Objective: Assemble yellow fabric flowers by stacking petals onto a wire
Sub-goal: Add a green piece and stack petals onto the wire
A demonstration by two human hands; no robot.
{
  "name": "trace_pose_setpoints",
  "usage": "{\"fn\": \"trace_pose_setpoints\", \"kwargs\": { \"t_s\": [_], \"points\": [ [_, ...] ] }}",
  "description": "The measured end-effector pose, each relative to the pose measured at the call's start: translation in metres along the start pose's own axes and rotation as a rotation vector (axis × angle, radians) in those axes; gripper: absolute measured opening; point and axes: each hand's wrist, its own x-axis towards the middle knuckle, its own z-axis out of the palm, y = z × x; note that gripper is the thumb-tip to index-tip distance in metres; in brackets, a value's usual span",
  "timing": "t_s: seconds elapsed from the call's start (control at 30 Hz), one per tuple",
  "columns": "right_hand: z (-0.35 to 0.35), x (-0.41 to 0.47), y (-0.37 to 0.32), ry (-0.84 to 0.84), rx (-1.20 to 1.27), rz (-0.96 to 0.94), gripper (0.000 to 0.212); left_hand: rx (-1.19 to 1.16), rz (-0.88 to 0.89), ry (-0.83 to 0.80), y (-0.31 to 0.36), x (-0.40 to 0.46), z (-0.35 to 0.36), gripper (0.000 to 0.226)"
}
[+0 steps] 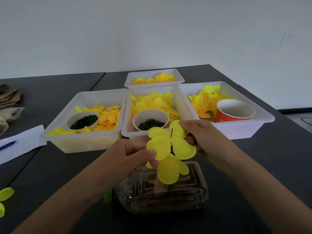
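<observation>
Head view: both hands up at centre frame over a dark counter point(253, 157). Left hand point(130, 156) fingers curled, pinching a yellow petal piece point(170, 149) at its 8 o'clock edge. Right hand point(202, 137) fingers curled round the piece's 2 o'clock side, thumb on top lobe. Thin dark wire point(171, 132) pokes up through the piece's middle. Below it, a clear bottle point(168, 195) lies on its side, green cap at 9 o'clock, dark fill inside. At 12 o'clock from the hands, four white trays: left tray point(84, 142) with petals and a cup of dark green bits; middle tray point(125, 119) with petals and a cup; right tray point(263, 119) with petals and a red cup point(233, 116); far tray point(130, 80) with finished yellow flowers point(162, 77). Loose petals point(5, 194) at 8 o'clock frame edge. White paper point(22, 144) at 9 o'clock.
</observation>
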Motion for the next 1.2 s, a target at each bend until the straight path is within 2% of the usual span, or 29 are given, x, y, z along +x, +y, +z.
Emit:
{"fn": "trace_pose_setpoints", "kwargs": {
  "t_s": [0.1, 0.2, 0.33, 0.5, 0.7, 0.87, 0.9, 1.03, 1.1, 1.2],
  "points": [
    [0.001, 0.000, 0.006, 0.008, -0.063, 0.002, 0.039, 0.024, 0.003, -0.017, 0.000, -0.003, 0.003, 0.027],
    [0.001, 0.001, 0.015, 0.034, -0.100, -0.005, 0.053, 0.035, 0.012, 0.006, 0.000, -0.010, 0.007, 0.040],
    [0.002, 0.001, 0.029, 0.074, -0.317, -0.071, 0.039, 0.086, -0.042, 0.041, -0.005, -0.015, 0.013, 0.034],
    [0.007, -0.003, 0.040, 0.171, -0.617, -0.177, 0.047, 0.131, -0.082, 0.069, -0.014, -0.017, 0.020, 0.036],
    [0.017, -0.013, 0.049, 0.229, -0.803, -0.181, 0.043, 0.242, -0.133, 0.096, -0.023, -0.013, 0.018, 0.029],
    [0.018, -0.015, 0.050, 0.168, -0.836, -0.195, 0.039, 0.292, -0.156, -0.045, -0.021, -0.011, 0.008, 0.025],
    [0.015, -0.016, 0.050, 0.153, -0.811, -0.185, 0.039, 0.320, -0.166, -0.084, -0.021, -0.012, 0.004, 0.031],
    [-0.014, -0.018, 0.035, 0.160, -0.683, -0.134, 0.037, 0.355, -0.258, -0.236, -0.025, -0.014, -0.028, 0.081],
    [-0.043, -0.011, 0.020, 0.296, -0.719, -0.179, 0.032, 0.327, -0.315, -0.176, -0.027, -0.014, -0.051, 0.092],
    [-0.086, 0.015, -0.012, 0.538, -0.803, -0.300, 0.024, 0.306, -0.251, 0.009, -0.026, -0.008, -0.086, 0.093]
  ]
}}
